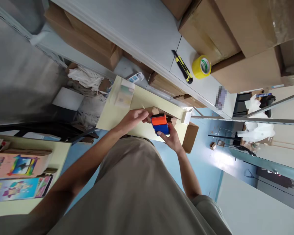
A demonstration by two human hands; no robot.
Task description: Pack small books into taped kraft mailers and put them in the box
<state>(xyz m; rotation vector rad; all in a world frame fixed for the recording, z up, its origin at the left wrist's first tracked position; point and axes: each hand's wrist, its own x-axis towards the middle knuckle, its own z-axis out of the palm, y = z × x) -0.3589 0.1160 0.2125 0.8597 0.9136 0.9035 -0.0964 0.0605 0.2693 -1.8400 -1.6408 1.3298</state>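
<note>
My right hand [171, 138] is closed around a small orange-and-blue block-shaped item [159, 124] with a black ridged edge. What kind of item it is, I cannot tell. It is held above an open cardboard box [150, 111] on a pale yellow table [139, 129]. At the box's left end, my left hand [134, 119] has its fingers pinched on the cardboard edge. The item and the right hand cover part of the box's inside. A clear plastic packet [125, 93] lies on the table to the left.
On the grey shelf above lie a yellow-black utility knife [182, 68] and a yellow tape roll [201, 67], beside large cartons [210, 36]. A small white box [186, 116] stands at the table's right end. Another carton [190, 137] is below it. Picture books [19, 166] lie at lower left.
</note>
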